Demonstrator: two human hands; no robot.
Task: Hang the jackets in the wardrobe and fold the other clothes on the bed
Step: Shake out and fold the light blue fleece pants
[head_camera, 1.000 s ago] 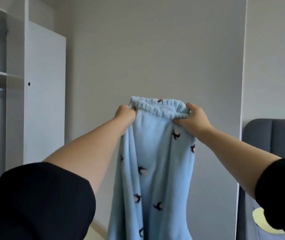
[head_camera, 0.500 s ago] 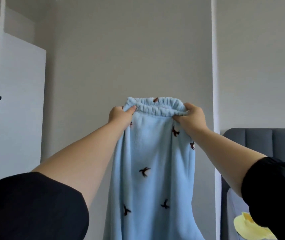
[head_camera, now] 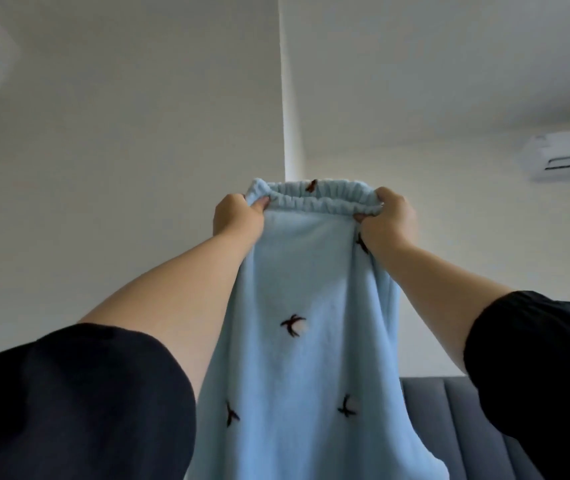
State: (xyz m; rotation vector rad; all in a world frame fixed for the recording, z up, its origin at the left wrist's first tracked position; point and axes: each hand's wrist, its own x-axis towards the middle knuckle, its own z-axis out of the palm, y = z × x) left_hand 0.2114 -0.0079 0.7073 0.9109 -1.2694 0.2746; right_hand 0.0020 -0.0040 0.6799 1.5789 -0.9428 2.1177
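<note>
I hold up the trousers (head_camera: 306, 306), left hand (head_camera: 238, 221) and right hand (head_camera: 390, 221) gripping opposite ends of the waistband (head_camera: 314, 199); a level, taut band should align the legs

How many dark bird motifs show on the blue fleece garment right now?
5 on the blue fleece garment: one on the waistband, one beside the right hand, one mid-panel, two lower down, left and right. Folds may hide more.

Left hand (head_camera: 238, 220) and right hand (head_camera: 389, 221) raise the blue trousers (head_camera: 304, 306) higher — the view tilts up with them, the headboard (head_camera: 449, 410) sinks low and an air conditioner (head_camera: 567, 154) appears
</note>
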